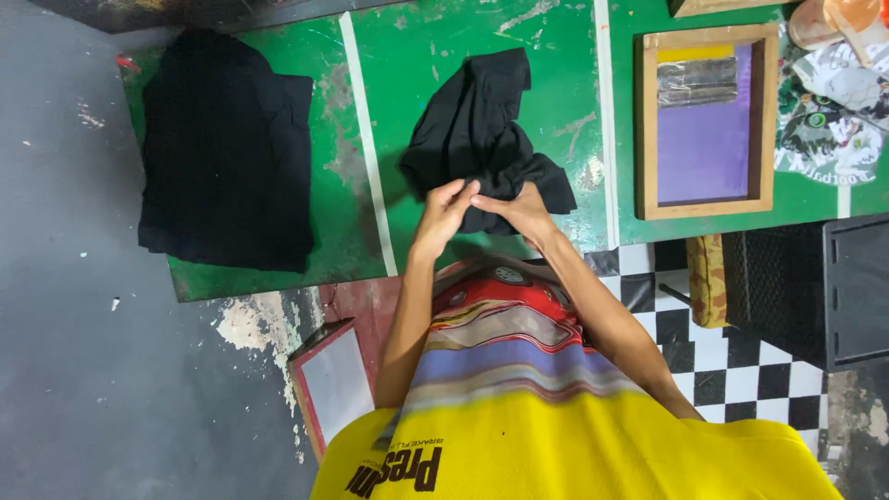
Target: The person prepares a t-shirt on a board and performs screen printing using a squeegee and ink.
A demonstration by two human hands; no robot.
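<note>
Both hands are right at the near edge of a crumpled black garment (486, 130) on the green table (556, 56). The left hand (443, 211) and right hand (521, 206) are close together, fingers pinching the cloth, fingertips almost touching. Off to the left there's a stack of folded black garments (227, 148), well apart from the crumpled one, with a white tape line (366, 139) between them. On the right sits a wooden screen-printing frame (708, 120) with purple mesh. The person's wearing a yellow shirt (574, 444), and there's checkered floor (722, 361) below.
</note>
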